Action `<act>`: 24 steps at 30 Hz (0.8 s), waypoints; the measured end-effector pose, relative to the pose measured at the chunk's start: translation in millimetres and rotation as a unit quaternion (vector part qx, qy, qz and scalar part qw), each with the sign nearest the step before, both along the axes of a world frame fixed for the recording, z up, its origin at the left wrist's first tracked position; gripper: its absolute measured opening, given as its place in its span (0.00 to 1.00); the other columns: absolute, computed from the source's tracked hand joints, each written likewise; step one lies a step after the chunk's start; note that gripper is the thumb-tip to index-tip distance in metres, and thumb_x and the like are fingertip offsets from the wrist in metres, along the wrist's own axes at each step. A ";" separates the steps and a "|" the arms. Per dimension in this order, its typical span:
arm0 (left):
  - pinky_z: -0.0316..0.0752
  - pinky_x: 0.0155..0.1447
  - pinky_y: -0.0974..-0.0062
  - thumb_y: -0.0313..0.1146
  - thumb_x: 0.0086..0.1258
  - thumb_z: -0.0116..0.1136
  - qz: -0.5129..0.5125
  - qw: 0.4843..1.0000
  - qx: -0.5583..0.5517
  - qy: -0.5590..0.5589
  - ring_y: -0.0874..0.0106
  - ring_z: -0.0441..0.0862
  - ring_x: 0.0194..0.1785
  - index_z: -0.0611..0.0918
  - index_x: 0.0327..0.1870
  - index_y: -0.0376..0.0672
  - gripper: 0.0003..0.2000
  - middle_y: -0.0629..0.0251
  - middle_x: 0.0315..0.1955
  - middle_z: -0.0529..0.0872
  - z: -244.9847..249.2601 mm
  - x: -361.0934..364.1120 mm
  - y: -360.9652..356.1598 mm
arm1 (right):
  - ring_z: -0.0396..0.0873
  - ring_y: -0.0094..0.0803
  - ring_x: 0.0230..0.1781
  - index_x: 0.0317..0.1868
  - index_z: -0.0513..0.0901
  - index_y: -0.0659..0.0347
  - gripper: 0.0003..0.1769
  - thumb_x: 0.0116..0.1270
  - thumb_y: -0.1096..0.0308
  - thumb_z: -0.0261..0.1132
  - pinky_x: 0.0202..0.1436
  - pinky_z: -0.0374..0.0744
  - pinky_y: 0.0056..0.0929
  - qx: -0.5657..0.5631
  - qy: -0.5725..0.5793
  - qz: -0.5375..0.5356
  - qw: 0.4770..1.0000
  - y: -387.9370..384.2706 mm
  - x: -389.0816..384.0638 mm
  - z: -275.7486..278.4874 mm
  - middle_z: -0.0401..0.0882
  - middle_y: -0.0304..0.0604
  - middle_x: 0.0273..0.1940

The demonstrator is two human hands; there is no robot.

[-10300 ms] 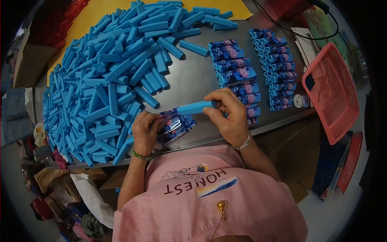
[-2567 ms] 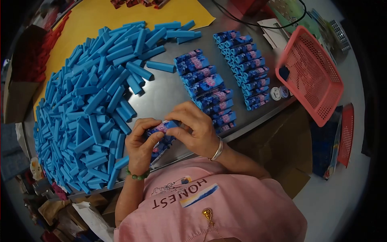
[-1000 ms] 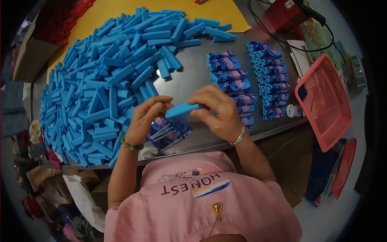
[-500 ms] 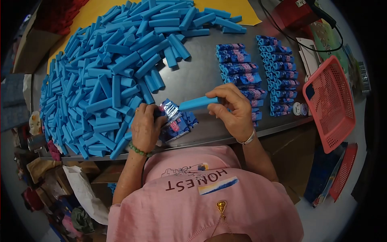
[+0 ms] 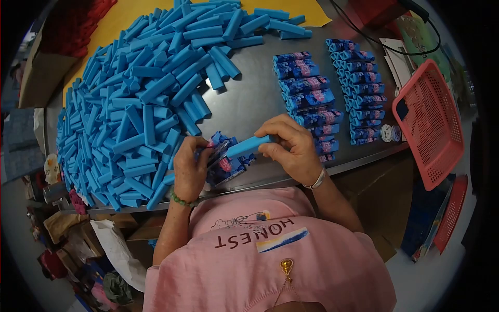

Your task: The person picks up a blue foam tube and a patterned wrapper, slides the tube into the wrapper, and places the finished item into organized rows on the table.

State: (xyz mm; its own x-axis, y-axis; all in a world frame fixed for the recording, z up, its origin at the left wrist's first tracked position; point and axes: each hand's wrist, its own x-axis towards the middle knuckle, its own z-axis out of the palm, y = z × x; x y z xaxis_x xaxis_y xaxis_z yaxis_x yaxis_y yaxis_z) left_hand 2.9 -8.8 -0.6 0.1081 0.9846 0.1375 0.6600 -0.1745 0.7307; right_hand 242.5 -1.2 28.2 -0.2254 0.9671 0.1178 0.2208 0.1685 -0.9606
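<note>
My left hand [image 5: 189, 169], with a green bead bracelet, pinches a dark blue and pink printed plastic wrapper [image 5: 220, 141] near the table's front edge. In my right hand [image 5: 296, 150], thumb and fingers grip one end of a smooth blue stick [image 5: 248, 147]. The stick's other end points left and meets the mouth of the wrapper. More printed wrappers [image 5: 240, 165] lie on the metal just under the two hands. A large heap of the same blue sticks [image 5: 130, 119] spreads out to the left and beyond my left hand.
Two columns of wrapped sticks [image 5: 311, 99] [image 5: 366, 99] lie right of centre on the metal table [image 5: 244, 73]. Farther right, a pink perforated basket [image 5: 434, 125] leans at the table's edge beside two small round tubs [image 5: 387, 133]. A yellow sheet [image 5: 314, 13] lies at the back.
The wrapper has turned and its mouth now sits against the stick's end. My right hand has moved slightly left and down with the stick. The whole view has shifted a little.
</note>
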 end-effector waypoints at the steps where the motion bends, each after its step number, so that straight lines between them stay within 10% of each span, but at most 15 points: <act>1: 0.70 0.40 0.65 0.21 0.57 0.63 -0.019 1.000 -0.008 -0.003 0.58 0.78 0.36 0.77 0.36 0.38 0.09 0.59 0.33 0.80 6.6 2.1 1.1 | 0.78 0.22 0.31 0.43 0.82 0.64 0.13 0.56 0.82 0.66 0.30 0.75 0.17 -0.002 -0.003 0.007 1.000 -0.5 -4.1 -0.6 0.77 0.42 0.44; 9: 0.74 0.39 0.70 0.20 0.57 0.63 -0.092 0.994 0.041 0.038 0.62 0.81 0.37 0.78 0.39 0.38 0.10 0.60 0.34 0.82 25.1 19.6 5.9 | 0.77 0.23 0.30 0.43 0.82 0.64 0.13 0.56 0.79 0.68 0.29 0.74 0.18 0.070 -0.003 0.011 0.998 -0.4 -23.1 -5.3 0.80 0.41 0.41; 14: 0.73 0.40 0.84 0.21 0.63 0.62 0.034 0.885 -0.248 -0.392 0.81 0.77 0.37 0.80 0.40 0.35 0.06 0.69 0.32 0.80 9.4 14.3 10.2 | 0.77 0.22 0.30 0.43 0.82 0.64 0.13 0.56 0.80 0.68 0.28 0.74 0.17 0.071 0.019 -0.006 0.997 1.4 -18.6 -1.8 0.80 0.41 0.40; 24: 0.67 0.35 0.83 0.21 0.69 0.56 -0.026 0.961 -0.095 -0.257 0.82 0.72 0.31 0.80 0.35 0.32 0.03 0.69 0.28 0.76 12.0 2.8 20.7 | 0.80 0.19 0.26 0.44 0.81 0.66 0.09 0.63 0.78 0.64 0.24 0.76 0.13 -0.081 0.200 -0.077 0.973 8.1 11.2 23.5 0.81 0.40 0.34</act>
